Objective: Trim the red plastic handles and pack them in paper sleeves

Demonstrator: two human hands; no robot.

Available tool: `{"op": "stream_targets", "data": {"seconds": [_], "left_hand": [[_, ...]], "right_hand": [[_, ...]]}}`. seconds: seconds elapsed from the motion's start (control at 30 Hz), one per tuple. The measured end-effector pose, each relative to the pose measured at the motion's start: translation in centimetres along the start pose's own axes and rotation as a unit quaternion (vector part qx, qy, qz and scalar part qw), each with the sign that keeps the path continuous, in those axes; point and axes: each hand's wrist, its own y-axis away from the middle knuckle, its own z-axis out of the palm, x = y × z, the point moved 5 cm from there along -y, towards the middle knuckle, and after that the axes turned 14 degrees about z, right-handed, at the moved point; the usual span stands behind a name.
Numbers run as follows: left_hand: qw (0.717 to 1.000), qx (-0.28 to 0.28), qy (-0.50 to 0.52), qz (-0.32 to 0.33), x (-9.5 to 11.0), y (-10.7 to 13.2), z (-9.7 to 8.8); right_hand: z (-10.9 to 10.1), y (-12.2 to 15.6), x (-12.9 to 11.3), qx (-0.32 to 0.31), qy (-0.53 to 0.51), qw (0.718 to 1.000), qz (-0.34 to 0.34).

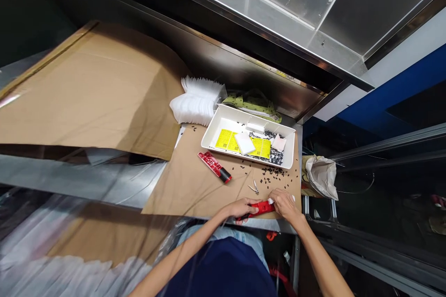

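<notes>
cardboard sheet (188, 185): flat under the work, apparently as a protective surface.
white tray (248, 118): at 12 o'clock from the hands, within easy reach, keeping yellow labels (225, 140) and black bits (276, 158) together.
hands: together, left hand (240, 208) and right hand (284, 204) clamped on a red plastic piece (263, 209), steadied at the sheet's near edge.

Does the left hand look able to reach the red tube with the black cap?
Probably yes. The left hand lies near the red tube, with only bare cardboard between them, though it is holding a red object it would likely release first.
</notes>
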Motion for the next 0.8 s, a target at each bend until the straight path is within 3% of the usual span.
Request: {"op": "stream_targets", "data": {"seconds": [0.23, 0.8], "left_hand": [[1.0, 0.007, -0.004, 0.004, 0.7, 0.3, 0.0], [1.0, -0.004, -0.023, 0.018, 0.4, 0.0, -0.2]], "right_hand": [[-0.3, -0.4, -0.7, -0.002, 0.011, 1.0, 0.011], [-1.1, -0.7, -1.1, -0.05, 0.026, 0.998, 0.025]]}}
